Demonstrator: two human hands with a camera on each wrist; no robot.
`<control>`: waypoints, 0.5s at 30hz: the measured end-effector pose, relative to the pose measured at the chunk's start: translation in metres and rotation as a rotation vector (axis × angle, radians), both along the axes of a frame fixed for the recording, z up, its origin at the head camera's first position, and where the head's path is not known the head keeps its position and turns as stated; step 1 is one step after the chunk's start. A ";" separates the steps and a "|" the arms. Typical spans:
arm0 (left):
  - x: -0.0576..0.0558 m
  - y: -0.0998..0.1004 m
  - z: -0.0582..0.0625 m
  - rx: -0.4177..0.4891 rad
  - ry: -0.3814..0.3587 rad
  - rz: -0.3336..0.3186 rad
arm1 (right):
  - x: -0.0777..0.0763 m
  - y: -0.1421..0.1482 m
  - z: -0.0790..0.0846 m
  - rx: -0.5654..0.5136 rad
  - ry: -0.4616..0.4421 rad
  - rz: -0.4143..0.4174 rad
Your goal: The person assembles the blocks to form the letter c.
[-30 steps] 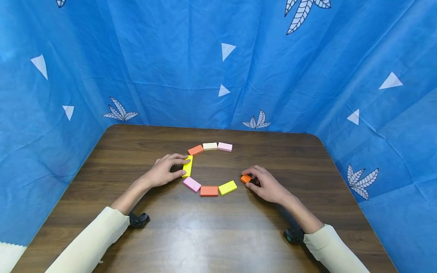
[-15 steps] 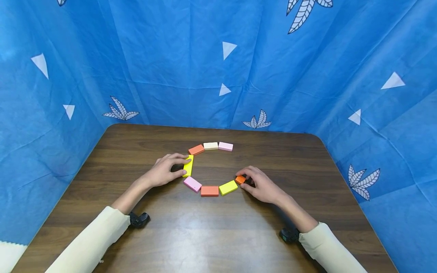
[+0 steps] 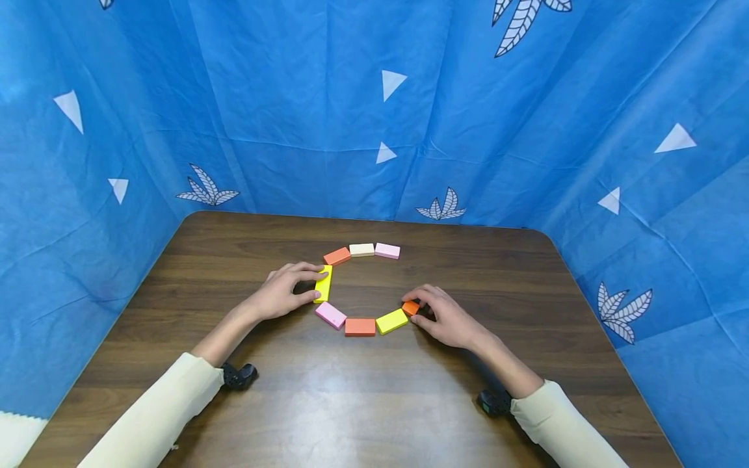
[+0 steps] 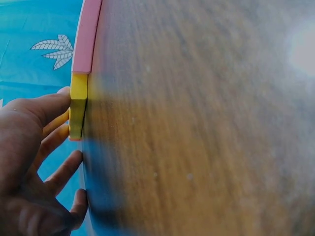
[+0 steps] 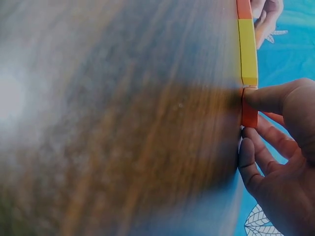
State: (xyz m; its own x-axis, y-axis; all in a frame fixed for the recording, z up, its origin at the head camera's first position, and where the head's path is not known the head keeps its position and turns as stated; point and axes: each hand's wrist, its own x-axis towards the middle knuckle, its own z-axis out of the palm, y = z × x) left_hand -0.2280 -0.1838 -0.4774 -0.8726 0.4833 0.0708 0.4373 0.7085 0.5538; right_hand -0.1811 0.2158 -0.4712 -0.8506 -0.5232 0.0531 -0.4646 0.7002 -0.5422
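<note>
My left hand (image 3: 281,292) holds a yellow block (image 3: 324,286) on the left of a curved row, thumb at its near end and fingers at the far end. In the left wrist view, the thumb lies against that yellow block (image 4: 78,105), just past a pink block (image 4: 87,39). Between thumb and fingers, my right hand (image 3: 449,320) pinches an orange block (image 3: 411,308) at the row's right end. The right wrist view has this orange block (image 5: 250,114) end to end with another yellow block (image 5: 248,54). Fingers partly cover both held blocks.
The near side of the row has a pink block (image 3: 331,315), a red-orange block (image 3: 359,327) and a yellow block (image 3: 391,321). Along the far side lie another red-orange block (image 3: 337,256), a cream block (image 3: 361,250) and a light pink block (image 3: 387,251). Blue curtains (image 3: 328,117) surround the wooden table (image 3: 328,403).
My right hand has slid the orange block leftward, up to the near yellow block's end. My left hand has stayed in place on its yellow block.
</note>
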 end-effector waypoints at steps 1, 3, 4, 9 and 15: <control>0.000 0.000 0.000 -0.001 0.002 -0.001 | 0.000 0.000 0.000 0.001 0.003 0.001; 0.000 0.001 0.001 -0.004 0.004 0.000 | 0.000 0.000 0.000 0.001 0.006 0.004; 0.000 0.001 0.001 -0.004 0.003 0.000 | 0.000 0.000 0.001 0.003 0.008 0.006; 0.002 0.002 0.003 0.000 -0.006 0.005 | 0.001 0.001 0.001 0.000 0.008 0.013; 0.002 0.002 0.003 -0.009 0.011 0.006 | 0.004 0.010 0.001 -0.039 -0.012 -0.001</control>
